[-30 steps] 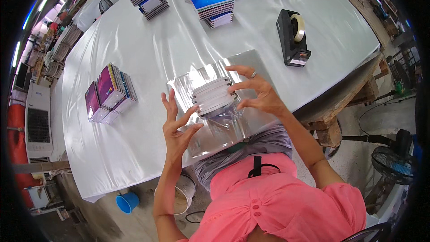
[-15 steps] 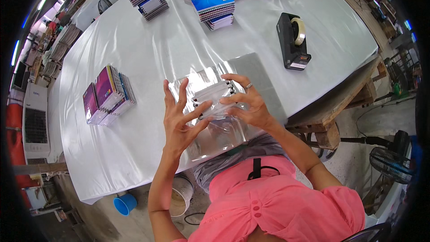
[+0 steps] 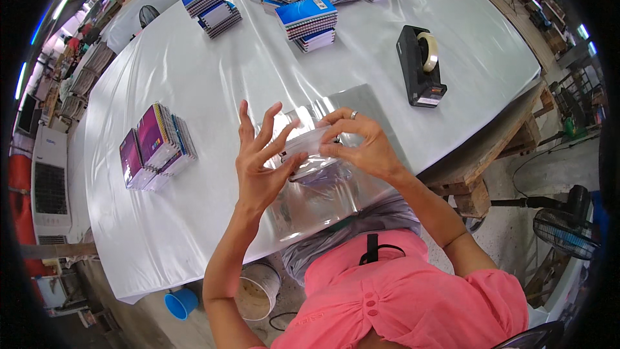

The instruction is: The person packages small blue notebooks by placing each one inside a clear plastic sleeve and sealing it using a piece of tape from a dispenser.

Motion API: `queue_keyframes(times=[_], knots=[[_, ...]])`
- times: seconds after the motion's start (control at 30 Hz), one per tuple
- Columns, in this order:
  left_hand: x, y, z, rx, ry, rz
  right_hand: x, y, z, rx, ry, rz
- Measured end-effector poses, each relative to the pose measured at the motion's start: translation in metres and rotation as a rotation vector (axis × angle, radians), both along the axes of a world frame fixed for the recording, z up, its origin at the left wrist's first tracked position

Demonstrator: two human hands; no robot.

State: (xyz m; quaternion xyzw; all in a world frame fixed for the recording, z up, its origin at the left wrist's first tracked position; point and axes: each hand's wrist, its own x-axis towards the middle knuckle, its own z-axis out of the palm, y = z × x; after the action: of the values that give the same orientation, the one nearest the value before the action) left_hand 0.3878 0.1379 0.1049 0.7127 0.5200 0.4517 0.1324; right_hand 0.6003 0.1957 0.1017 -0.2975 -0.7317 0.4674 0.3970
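Observation:
Both hands hold a small stack of notebooks in a clear plastic wrapper (image 3: 309, 155), lifted a little above the table. My left hand (image 3: 261, 161) presses against the stack's left side with its fingers spread upward. My right hand (image 3: 358, 145), with a ring on one finger, grips the stack's top and right side. Under the hands lies a pile of clear plastic sheets (image 3: 323, 200) at the near edge of the white-covered table (image 3: 213, 84).
A black tape dispenser (image 3: 423, 68) stands to the right. Purple notebook stacks (image 3: 154, 148) lie at the left, blue notebook stacks (image 3: 309, 21) at the far side. A white bucket (image 3: 258, 289) and a blue cup (image 3: 181, 302) are on the floor, a fan (image 3: 568, 229) at right.
Both hands have closed in on the wrapped stack and pulled it nearer; the left hand, apart a second ago, now presses against it.

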Motion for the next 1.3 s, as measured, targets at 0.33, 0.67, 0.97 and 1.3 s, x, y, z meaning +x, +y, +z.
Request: queue_keyframes(times=[0.33, 0.67, 0.97, 1.3], knots=[[-0.027, 0.029, 0.013, -1.017, -0.596, -0.296, -0.006, 0.023, 0.005, -0.638, 0.131, 0.121], [-0.026, 0.039, 0.022, -0.795, -0.347, -0.521, -0.004, 0.024, 0.004, -0.457, 0.117, 0.185], [-0.029, 0.039, 0.034, -0.652, 0.149, -0.456, 0.017, 0.007, 0.031, 0.458, -0.496, 0.178], [-0.006, -0.009, 0.052, -0.214, 0.894, -0.233, 0.019, -0.02, -0.001, 0.792, -0.42, -0.179]])
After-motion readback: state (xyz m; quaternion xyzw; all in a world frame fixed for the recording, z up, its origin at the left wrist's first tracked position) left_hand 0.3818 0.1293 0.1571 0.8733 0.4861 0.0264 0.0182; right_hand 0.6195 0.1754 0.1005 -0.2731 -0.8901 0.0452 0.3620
